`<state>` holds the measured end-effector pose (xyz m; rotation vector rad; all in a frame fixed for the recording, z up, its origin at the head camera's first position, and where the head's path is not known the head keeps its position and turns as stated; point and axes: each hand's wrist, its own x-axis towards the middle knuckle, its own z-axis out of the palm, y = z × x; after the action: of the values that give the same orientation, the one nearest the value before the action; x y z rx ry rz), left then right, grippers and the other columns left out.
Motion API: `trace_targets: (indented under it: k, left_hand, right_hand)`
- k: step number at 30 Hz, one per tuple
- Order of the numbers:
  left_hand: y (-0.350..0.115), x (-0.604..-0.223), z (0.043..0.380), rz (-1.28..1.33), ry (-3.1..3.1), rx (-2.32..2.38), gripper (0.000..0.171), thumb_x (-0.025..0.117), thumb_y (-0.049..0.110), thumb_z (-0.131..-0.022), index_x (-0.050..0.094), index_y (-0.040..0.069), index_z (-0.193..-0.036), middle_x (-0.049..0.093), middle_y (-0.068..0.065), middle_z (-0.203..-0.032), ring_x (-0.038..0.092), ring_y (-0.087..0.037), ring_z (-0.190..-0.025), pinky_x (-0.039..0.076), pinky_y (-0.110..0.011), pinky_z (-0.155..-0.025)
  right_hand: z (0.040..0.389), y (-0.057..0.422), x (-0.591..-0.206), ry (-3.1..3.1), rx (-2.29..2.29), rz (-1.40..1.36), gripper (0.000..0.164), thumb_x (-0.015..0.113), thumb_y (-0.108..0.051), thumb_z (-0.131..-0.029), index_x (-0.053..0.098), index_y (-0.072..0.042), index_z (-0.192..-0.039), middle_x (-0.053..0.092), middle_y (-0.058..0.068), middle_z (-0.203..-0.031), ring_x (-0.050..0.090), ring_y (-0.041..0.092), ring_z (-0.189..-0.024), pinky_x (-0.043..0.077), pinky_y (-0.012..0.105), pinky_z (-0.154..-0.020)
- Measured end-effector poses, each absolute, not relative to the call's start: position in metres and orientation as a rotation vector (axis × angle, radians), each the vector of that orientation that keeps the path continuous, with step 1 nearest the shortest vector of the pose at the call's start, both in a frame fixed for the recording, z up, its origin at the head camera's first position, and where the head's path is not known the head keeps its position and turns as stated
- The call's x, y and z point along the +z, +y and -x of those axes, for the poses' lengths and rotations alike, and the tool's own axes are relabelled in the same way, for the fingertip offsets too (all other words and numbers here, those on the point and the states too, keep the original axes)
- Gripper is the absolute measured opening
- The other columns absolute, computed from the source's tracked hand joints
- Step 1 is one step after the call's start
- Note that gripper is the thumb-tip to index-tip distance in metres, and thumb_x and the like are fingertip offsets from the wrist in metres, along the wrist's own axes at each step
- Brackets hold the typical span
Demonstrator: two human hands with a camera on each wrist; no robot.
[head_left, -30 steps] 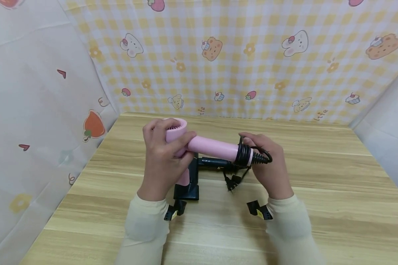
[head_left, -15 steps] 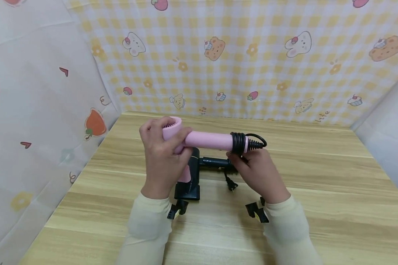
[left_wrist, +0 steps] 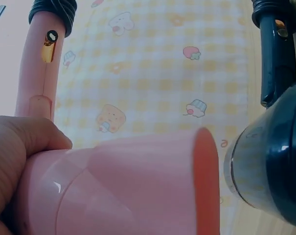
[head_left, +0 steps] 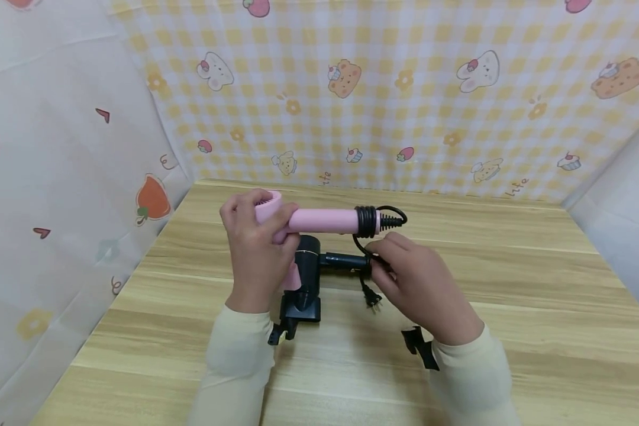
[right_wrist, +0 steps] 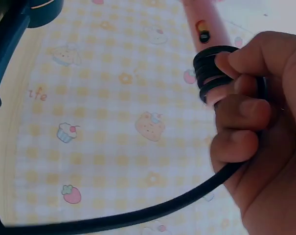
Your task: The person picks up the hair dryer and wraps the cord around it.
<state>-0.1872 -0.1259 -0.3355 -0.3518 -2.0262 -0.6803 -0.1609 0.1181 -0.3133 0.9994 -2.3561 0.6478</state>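
Observation:
A pink hair dryer [head_left: 325,220] is held up over the table, its handle pointing right. My left hand [head_left: 255,245] grips it round the barrel, with the thumb near the handle's base; the left wrist view shows its wide pink nozzle [left_wrist: 143,181]. Black cord [head_left: 365,222] is wound in several turns round the handle's end. My right hand [head_left: 415,278] has its fingers curled round a loose length of this cord [right_wrist: 187,197], just below and right of the coil. Underneath, a black hair dryer [head_left: 310,266] lies on the table, partly hidden behind the left hand and pink nozzle.
The black dryer's handle [head_left: 345,261] extends right, and its plug [head_left: 373,299] lies beside the right hand. Both rest on a wood-grain table [head_left: 538,296]. A checked cloth [head_left: 394,118] hangs behind, and a white printed cloth [head_left: 85,177] hangs on the left.
My right hand has gone from the handle's end to below the coil, then down and right, drawing out a length of cord. The pink dryer has levelled and shifted slightly left.

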Motion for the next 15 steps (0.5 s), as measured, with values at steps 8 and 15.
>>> trace_targets:
  k: [8,15]
  left_hand:
    - [-0.122,-0.338,0.190,0.471,-2.099,-0.553,0.026,0.081,0.005,-0.074,0.080,0.015,-0.098,0.054,-0.016,-0.119,0.039,-0.042,-0.114,0.036,-0.055,-0.094]
    - [-0.121,-0.335,0.188,0.537,-2.101,-0.490,0.023,0.081,0.008,-0.076,0.079,0.015,-0.098,0.053,-0.015,-0.120,0.038,-0.042,-0.116,0.037,-0.055,-0.094]
  right_hand:
    - [0.160,0.124,-0.308,-2.183,0.608,-0.907,0.024,0.081,0.003,-0.077,0.069,-0.006,-0.095,0.065,0.004,-0.088,0.051,0.009,-0.061,0.045,0.027,-0.051]
    - [0.162,0.130,-0.307,-2.137,0.662,-0.786,0.032,0.087,-0.001,-0.071,0.070,-0.004,-0.098,0.062,0.005,-0.087,0.053,0.010,-0.062,0.046,0.026,-0.053]
